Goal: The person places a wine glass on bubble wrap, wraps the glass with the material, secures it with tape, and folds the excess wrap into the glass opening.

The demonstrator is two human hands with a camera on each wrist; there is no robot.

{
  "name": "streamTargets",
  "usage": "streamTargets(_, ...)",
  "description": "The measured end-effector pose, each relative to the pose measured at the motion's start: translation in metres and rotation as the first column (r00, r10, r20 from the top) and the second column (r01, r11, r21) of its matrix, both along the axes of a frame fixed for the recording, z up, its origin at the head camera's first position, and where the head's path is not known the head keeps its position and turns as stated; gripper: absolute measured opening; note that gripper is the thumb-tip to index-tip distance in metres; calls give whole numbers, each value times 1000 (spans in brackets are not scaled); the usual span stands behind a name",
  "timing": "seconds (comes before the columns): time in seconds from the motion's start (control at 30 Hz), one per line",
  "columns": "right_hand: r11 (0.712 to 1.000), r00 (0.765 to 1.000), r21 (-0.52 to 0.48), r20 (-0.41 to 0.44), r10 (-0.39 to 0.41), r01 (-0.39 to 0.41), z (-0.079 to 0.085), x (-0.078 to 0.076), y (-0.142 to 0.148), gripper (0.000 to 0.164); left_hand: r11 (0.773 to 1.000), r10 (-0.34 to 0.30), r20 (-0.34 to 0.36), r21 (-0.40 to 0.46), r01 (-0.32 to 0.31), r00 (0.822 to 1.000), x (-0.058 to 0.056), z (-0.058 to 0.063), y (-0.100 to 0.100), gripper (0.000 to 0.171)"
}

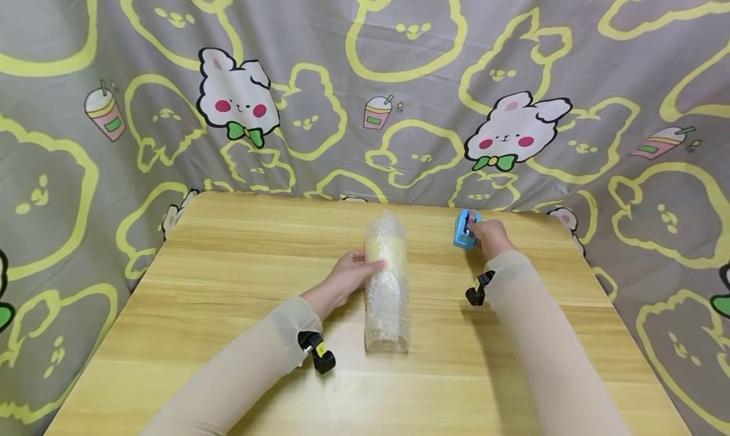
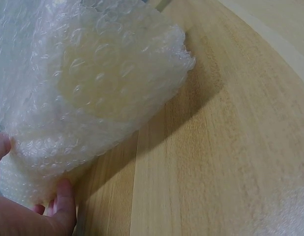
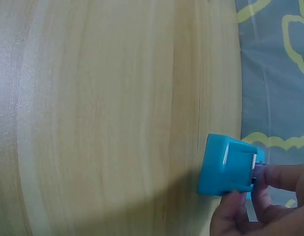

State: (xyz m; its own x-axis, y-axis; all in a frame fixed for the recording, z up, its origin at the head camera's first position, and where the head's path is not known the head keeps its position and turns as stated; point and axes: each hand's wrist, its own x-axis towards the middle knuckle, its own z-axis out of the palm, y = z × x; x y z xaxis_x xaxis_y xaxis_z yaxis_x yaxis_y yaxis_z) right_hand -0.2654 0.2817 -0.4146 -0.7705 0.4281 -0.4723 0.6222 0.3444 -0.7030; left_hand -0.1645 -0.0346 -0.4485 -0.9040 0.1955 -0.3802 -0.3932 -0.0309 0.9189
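Note:
A bubble-wrapped bundle (image 1: 388, 309), long and roughly cylindrical, lies on the table with something pale yellow showing through its far half. My left hand (image 1: 346, 277) holds it from the left side, thumb on top and fingers against the side; the left wrist view shows the bubble wrap (image 2: 98, 73) up close. Toward the back right stands a small blue tape dispenser (image 1: 459, 234) with a toothed cutter. My right hand (image 1: 493, 237) grips it at the cutter end, fingertips beside the teeth in the right wrist view. Whether they also pinch the tape's end is hidden.
The wooden table (image 1: 239, 284) runs back to a grey curtain (image 1: 319, 37) with yellow outlines and cartoon rabbits. The dispenser stands close to the table's back edge, right of the bundle. A small black camera is strapped to each wrist.

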Motion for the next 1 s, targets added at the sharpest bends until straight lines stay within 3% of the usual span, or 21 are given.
streamTargets(0.07,994,999,-109,-13,-35,33,3,1,0,48,1000,0,-1,2,0,1000,0,0,0,74)
streamTargets(0.17,961,997,-272,-29,-65,55,7,5,-1,53,1000,-2,1,6,2,1000,-1,0,0,73)
streamTargets(0.3,920,998,-392,-51,-24,2,11,10,0,54,1000,-2,7,9,2,1000,0,-1,-1,74)
streamTargets(0.4,900,997,-436,-76,-8,-26,12,13,1,53,1000,1,5,6,-1,1000,0,-2,-2,73)
streamTargets(0.63,858,984,-502,-64,-164,111,10,14,3,49,1000,-9,13,11,9,1000,0,-1,-1,74)
streamTargets(0.87,787,968,-589,-36,-249,181,11,13,3,7,1000,-9,9,12,8,1000,-1,-3,-1,73)
streamTargets(0.93,788,965,-588,-42,-257,184,12,13,1,5,1000,-6,7,16,6,1000,-1,-4,-2,73)
streamTargets(1.0,809,968,-562,-53,-244,173,12,13,0,7,1000,-4,6,18,3,1000,-2,-4,-2,73)
